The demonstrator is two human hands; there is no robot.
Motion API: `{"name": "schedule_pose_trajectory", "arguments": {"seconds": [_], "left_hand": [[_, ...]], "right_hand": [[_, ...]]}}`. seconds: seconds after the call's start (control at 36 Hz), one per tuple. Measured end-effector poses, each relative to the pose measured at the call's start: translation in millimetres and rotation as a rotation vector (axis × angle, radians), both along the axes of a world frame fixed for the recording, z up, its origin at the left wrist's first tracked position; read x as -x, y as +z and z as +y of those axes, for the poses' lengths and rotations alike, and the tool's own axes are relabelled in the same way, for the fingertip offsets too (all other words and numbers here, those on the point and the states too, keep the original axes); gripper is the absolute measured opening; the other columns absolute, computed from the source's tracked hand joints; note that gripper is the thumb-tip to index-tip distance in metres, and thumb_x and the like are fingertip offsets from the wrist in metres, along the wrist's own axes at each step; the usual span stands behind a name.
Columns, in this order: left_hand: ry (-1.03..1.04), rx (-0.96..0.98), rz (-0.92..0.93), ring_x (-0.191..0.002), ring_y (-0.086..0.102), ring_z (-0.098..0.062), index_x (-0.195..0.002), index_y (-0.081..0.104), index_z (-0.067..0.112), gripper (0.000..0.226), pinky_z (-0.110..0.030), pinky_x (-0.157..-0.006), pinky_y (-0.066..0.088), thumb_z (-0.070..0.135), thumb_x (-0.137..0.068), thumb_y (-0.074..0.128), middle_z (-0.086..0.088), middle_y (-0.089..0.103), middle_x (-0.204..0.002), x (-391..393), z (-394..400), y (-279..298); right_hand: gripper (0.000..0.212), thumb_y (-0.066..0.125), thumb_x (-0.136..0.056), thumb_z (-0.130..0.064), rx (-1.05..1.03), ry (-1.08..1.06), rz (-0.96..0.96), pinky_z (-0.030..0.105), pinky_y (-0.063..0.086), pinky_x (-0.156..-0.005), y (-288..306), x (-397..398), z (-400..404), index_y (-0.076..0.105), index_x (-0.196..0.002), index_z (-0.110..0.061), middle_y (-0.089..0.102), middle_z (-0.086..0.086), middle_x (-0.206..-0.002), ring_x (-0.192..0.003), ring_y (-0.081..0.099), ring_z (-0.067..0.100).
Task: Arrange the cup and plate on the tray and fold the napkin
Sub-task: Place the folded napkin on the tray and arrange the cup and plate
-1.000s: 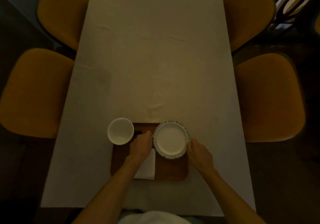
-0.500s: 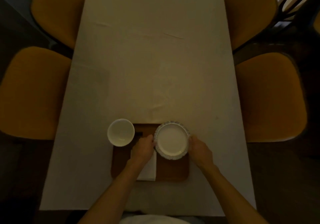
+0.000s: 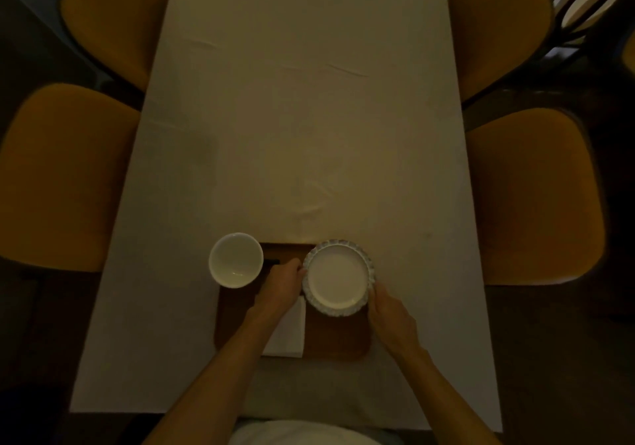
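No readable writing anywhere. Left hand (image 3: 280,285) curled against the plate (image 3: 337,278) rim at 9 o'clock; right hand (image 3: 390,314) pinching the rim at 4 o'clock. Round white plate with scalloped patterned edge over the brown wooden tray (image 3: 338,340). Smooth white cup (image 3: 235,259) at 10 o'clock of the tray. Folded white napkin (image 3: 292,331) flat on the tray, partly under the left forearm. Pale cloth-covered table (image 3: 309,118).

The tray (image 3: 338,341) lies at the near middle of the counter (image 3: 309,135). The plate (image 3: 337,278) sits over its far right corner, the cup (image 3: 235,260) over its far left corner, and the napkin (image 3: 290,333) on it between them, nearer. Chairs (image 3: 536,197) flank both long sides.
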State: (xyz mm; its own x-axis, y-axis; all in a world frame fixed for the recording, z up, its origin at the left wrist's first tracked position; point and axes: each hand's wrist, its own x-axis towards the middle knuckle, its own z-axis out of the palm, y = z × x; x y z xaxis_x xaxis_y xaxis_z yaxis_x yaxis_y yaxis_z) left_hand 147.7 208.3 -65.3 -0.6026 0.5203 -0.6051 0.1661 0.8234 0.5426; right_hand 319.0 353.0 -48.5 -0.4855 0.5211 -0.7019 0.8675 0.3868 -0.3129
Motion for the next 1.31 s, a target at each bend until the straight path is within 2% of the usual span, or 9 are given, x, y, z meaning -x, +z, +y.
{"name": "schedule_pose_trajectory", "arguments": {"seconds": [0.25, 0.39, 0.47, 0.58, 0.75, 0.89, 1.03, 1.17, 1.31], "left_hand": [[-0.009, 0.095, -0.054, -0.067, 0.052, -0.019, -0.059, 0.041, 0.022, 0.037, -0.033, -0.061, 0.039, 0.024, -0.094, 0.052, 0.001, 0.047, -0.063, -7, -7, -1], [-0.049, 0.081, -0.08, -0.069, 0.059, -0.024, -0.062, 0.052, 0.014, 0.032, -0.033, -0.058, 0.039, 0.029, -0.089, 0.059, -0.007, 0.054, -0.067, -7, -14, -3], [0.031, 0.042, -0.079, -0.065, 0.056, -0.022, -0.06, 0.047, 0.022, 0.034, -0.034, -0.058, 0.04, 0.032, -0.09, 0.059, -0.002, 0.051, -0.063, -7, -17, -6], [0.16, -0.035, -0.055, -0.058, 0.047, -0.019, -0.062, 0.042, 0.016, 0.038, -0.037, -0.059, 0.036, 0.029, -0.097, 0.046, -0.003, 0.045, -0.061, -7, -13, -9], [0.167, -0.053, -0.04, -0.063, 0.053, -0.021, -0.067, 0.047, 0.017, 0.03, -0.035, -0.059, 0.038, 0.024, -0.096, 0.049, -0.003, 0.051, -0.065, -9, -11, -9], [0.104, -0.009, -0.014, -0.062, 0.052, -0.018, -0.068, 0.053, 0.015, 0.027, -0.037, -0.061, 0.043, 0.023, -0.094, 0.053, 0.0, 0.05, -0.063, -9, -14, -6], [0.086, 0.005, -0.013, -0.061, 0.05, -0.013, -0.066, 0.053, 0.017, 0.028, -0.029, -0.058, 0.038, 0.023, -0.093, 0.055, 0.004, 0.048, -0.061, -11, -16, -4], [0.104, -0.038, 0.006, -0.066, 0.056, -0.019, -0.071, 0.055, 0.013, 0.027, -0.037, -0.06, 0.043, 0.027, -0.094, 0.054, 0.001, 0.051, -0.064, -18, -22, 0], [0.194, -0.084, 0.046, -0.066, 0.056, -0.015, -0.076, 0.05, 0.018, 0.024, -0.035, -0.058, 0.041, 0.029, -0.096, 0.049, 0.002, 0.055, -0.068, -27, -39, 7]], "right_hand": [[0.049, 0.019, -0.097, -0.054, 0.018, 0.024, 0.044, 0.04, 0.045, -0.091, 6, 15, 19, 0.044, -0.128, -0.025, 0.06, 0.008, -0.126, -0.111, 0.058, 0.029], [0.036, 0.02, -0.099, -0.05, -0.02, 0.056, 0.04, 0.034, 0.041, -0.073, 4, 25, 31, 0.043, -0.093, -0.023, 0.065, 0.011, -0.108, -0.094, 0.061, 0.027], [0.035, 0.02, -0.1, -0.047, -0.066, 0.067, 0.032, 0.034, 0.039, -0.069, 2, 23, 31, 0.04, -0.088, -0.02, 0.064, 0.013, -0.1, -0.09, 0.06, 0.029], [0.035, 0.018, -0.1, -0.046, -0.064, 0.067, 0.031, 0.038, 0.044, -0.074, 2, 13, 23, 0.04, -0.092, -0.02, 0.064, 0.013, -0.104, -0.095, 0.061, 0.031], [0.047, 0.019, -0.1, -0.046, 0.009, 0.056, 0.048, 0.037, 0.043, -0.09, 5, 2, 9, 0.043, -0.132, -0.021, 0.06, 0.01, -0.127, -0.112, 0.058, 0.029], [0.045, 0.022, -0.1, -0.045, 0.014, 0.059, 0.049, 0.038, 0.044, -0.091, 7, 7, 13, 0.044, -0.131, -0.021, 0.059, 0.01, -0.128, -0.112, 0.057, 0.029], [0.04, 0.022, -0.1, -0.044, 0.001, 0.101, 0.038, 0.039, 0.044, -0.084, 6, 14, 22, 0.048, -0.118, -0.02, 0.062, 0.011, -0.119, -0.106, 0.059, 0.031], [0.039, 0.019, -0.1, -0.046, -0.039, 0.09, 0.06, 0.034, 0.038, -0.072, 3, 13, 23, 0.047, -0.101, -0.018, 0.064, 0.011, -0.105, -0.098, 0.061, 0.03], [0.028, 0.024, -0.1, -0.039, -0.173, 0.079, 0.121, 0.034, 0.037, -0.059, 11, 9, 15, 0.038, -0.089, -0.018, 0.051, -0.005, -0.072, -0.063, 0.051, 0.019]]}}
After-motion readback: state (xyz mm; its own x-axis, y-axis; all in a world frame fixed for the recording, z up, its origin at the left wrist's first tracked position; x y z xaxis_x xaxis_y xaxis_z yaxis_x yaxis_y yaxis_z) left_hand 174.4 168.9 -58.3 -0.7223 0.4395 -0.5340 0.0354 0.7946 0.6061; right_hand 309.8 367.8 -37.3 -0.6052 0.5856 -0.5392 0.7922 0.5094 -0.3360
